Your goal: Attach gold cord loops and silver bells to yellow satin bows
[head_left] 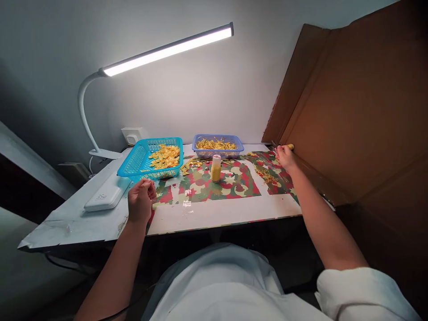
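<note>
My left hand (pixel 141 199) is closed in a fist just in front of the turquoise basket (pixel 132 157); whatever its fingers might hold is hidden. In that basket lies a heap of flat golden pieces (pixel 165 157). At the back right, my right hand (pixel 285 157) is closed with its fingers pinched together. A thin dark tip shows on its left and a yellow rounded end (pixel 290 146) on its right; I cannot make out what is held. Between the hands a small bottle (pixel 216 171), white above and yellow below, stands upright on the patterned sheet (pixel 239 189).
A purple-blue basket (pixel 219 155) with thin golden pieces stands at the back. Loose golden strands (pixel 265 174) lie at the right. A white device with a display (pixel 106 196) sits at left. Above is a lit lamp (pixel 167 50); a cardboard panel (pixel 361 107) walls the right side.
</note>
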Motion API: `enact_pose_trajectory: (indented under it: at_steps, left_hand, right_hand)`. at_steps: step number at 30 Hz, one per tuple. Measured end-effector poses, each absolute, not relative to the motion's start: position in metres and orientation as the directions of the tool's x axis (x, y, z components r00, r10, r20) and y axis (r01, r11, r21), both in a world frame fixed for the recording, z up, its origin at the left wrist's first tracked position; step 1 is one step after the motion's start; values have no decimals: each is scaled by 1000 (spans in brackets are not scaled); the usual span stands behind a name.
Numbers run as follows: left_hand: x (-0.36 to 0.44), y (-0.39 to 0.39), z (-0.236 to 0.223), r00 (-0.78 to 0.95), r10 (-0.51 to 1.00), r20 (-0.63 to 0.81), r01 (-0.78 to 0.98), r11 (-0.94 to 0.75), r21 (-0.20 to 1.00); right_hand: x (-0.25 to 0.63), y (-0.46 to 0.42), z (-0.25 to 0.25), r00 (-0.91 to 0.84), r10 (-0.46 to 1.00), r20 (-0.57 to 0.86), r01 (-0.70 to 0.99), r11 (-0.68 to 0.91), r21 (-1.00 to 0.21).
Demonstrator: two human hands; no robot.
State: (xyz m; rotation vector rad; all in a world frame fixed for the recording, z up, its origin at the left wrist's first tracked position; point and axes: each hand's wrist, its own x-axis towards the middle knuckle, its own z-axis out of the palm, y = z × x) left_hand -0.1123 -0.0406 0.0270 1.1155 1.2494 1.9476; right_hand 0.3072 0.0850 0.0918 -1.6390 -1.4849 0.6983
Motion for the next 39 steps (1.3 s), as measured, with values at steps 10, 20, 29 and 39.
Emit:
enact_pose_trajectory:
  at_steps: [10, 20, 29, 39]
  left_hand:
    - [-111, -43, 27, -494, 795, 353, 13, -399, 917]
    - [-112, -43, 25, -490, 801, 345, -36, -414, 909]
    - [-114, -42, 22, -479, 814, 329, -59, -403, 913]
    - [-113, -41, 26, -511, 812, 280, -87, -373, 924]
  right_hand:
    - [160, 10, 44, -517, 693, -501, 213, -463, -860]
    - [144, 22, 43, -544, 677, -496, 104, -533, -840]
    - [177, 14, 54, -381, 873, -304, 272, -209, -939]
    - [143, 89, 76, -63, 930, 361, 505, 342, -793]
